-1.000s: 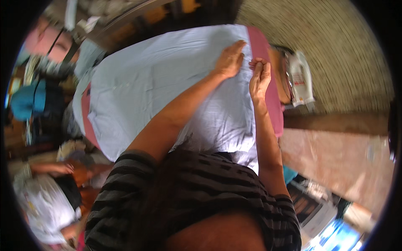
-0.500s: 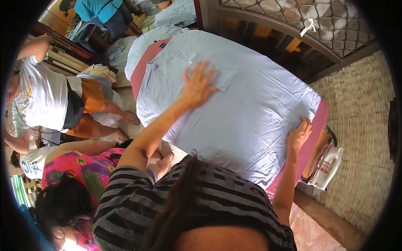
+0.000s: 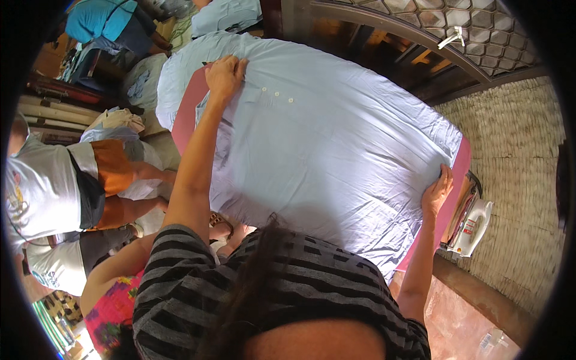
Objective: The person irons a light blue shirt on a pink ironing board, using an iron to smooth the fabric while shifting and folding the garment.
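A light blue shirt with several small white buttons is spread over the pink-covered ironing board. My left hand reaches to the board's far left end, its fingers closed on the shirt's edge. At the right end, my right hand has its bent fingers gripping the cloth beside the pink cover. Folds fan out across the fabric from that hand. The fingertips of both hands are partly hidden.
A white iron rests on a stand past the board's right end. A dark metal grille door lies beyond the far side. Other people stand at the left, one in orange shorts. More pale cloth is piled at the far left.
My left hand has moved from lying open over the shirt's pocket to the far left edge and closed there. The shirt has shifted, showing a row of buttons. My right hand stays near the right end.
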A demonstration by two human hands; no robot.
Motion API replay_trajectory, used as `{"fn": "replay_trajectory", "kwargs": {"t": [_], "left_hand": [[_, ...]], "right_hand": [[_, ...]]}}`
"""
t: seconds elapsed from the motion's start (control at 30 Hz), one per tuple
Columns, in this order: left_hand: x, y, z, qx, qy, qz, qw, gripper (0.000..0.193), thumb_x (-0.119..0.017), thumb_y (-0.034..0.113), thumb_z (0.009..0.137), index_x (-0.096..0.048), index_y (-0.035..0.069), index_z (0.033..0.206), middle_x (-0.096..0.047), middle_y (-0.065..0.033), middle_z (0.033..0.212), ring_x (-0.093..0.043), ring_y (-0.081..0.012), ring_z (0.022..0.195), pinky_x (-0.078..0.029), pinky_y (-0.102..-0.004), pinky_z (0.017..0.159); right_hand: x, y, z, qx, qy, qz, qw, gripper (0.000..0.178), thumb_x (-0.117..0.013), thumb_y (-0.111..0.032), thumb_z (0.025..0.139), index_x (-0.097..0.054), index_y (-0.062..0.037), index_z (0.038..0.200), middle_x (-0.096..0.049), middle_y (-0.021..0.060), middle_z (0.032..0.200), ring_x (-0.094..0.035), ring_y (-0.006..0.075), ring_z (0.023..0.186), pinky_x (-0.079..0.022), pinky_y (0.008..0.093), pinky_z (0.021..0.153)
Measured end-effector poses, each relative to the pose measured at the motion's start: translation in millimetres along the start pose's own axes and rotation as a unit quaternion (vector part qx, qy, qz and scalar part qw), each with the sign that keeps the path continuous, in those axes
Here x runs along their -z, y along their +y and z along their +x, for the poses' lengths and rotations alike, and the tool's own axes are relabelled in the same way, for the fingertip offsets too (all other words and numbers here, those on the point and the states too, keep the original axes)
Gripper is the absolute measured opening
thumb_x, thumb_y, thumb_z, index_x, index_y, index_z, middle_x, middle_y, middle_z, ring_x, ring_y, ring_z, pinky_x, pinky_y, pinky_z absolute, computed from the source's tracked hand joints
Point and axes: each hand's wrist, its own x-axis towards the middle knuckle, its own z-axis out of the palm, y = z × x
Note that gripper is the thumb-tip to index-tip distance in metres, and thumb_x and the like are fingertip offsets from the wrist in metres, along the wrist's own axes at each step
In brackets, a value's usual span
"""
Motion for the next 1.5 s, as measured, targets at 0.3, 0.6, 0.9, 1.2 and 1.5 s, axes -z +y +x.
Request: {"fn": "replay_trajectory", "kwargs": {"t": [0.3, 0.6, 0.9, 1.2, 1.5], "left_hand": [[55.2, -37.2, -10.9, -0.087, -0.070, -0.217, 0.970, 0.030, -0.071, 0.036, 0.087, -0.069, 0.006, 0.085, -0.064, -0.0116, 0.089, -0.062, -0.0324, 0.082, -0.049, -0.0414, 0.076], [88.7, -47.3, -97.9, 0.134, 0.020, -0.056, 0.989, 0.037, -0.073, 0.040, 0.086, -0.067, 0.003, 0.090, -0.065, -0.0151, 0.078, -0.063, -0.0310, 0.074, -0.048, -0.0411, 0.068], [79.9, -72.7, -107.7, 0.044, 0.056, 0.012, 0.997, 0.037, -0.072, 0.040, 0.086, -0.061, 0.004, 0.085, -0.064, -0.0155, 0.079, -0.061, -0.0348, 0.074, -0.046, -0.0436, 0.064], [36.4, 16.4, -71.6, -0.097, 0.073, 0.010, 0.993, 0.030, -0.075, 0.034, 0.082, -0.062, 0.007, 0.084, -0.060, -0.0112, 0.084, -0.056, -0.0340, 0.084, -0.043, -0.0454, 0.074], [20.2, 44.2, -62.0, -0.126, 0.183, 0.160, 0.962, 0.032, -0.070, 0.038, 0.088, -0.067, 0.009, 0.101, -0.067, -0.0124, 0.091, -0.063, -0.0329, 0.086, -0.047, -0.0444, 0.079]], "right_hand": [[-6.2, 10.4, -2.7, 0.001, -0.039, -0.043, 0.998, 0.054, -0.044, 0.002, 0.085, -0.050, -0.0051, 0.138, -0.050, 0.0174, 0.139, -0.044, 0.0394, 0.130, -0.035, 0.0487, 0.108], [-5.4, 12.3, 1.8, 0.015, -0.037, -0.051, 0.998, 0.054, -0.044, 0.002, 0.086, -0.048, -0.0055, 0.139, -0.049, 0.0181, 0.139, -0.044, 0.0400, 0.130, -0.034, 0.0501, 0.108], [-1.0, 4.9, 0.8, 0.023, -0.033, -0.055, 0.998, 0.051, -0.043, 0.002, 0.088, -0.050, -0.0051, 0.138, -0.050, 0.0180, 0.139, -0.044, 0.0399, 0.130, -0.034, 0.0503, 0.108], [0.4, 15.1, -3.3, 0.010, -0.040, -0.017, 0.999, 0.051, -0.048, 0.001, 0.081, -0.051, 0.0015, 0.133, -0.053, 0.0223, 0.134, -0.049, 0.0424, 0.125, -0.037, 0.0489, 0.109], [-2.1, -0.7, 4.5, -0.049, -0.009, 0.017, 0.999, 0.053, -0.047, 0.005, 0.080, -0.055, -0.0067, 0.132, -0.051, 0.0159, 0.136, -0.045, 0.0389, 0.125, -0.035, 0.0462, 0.110]]}}
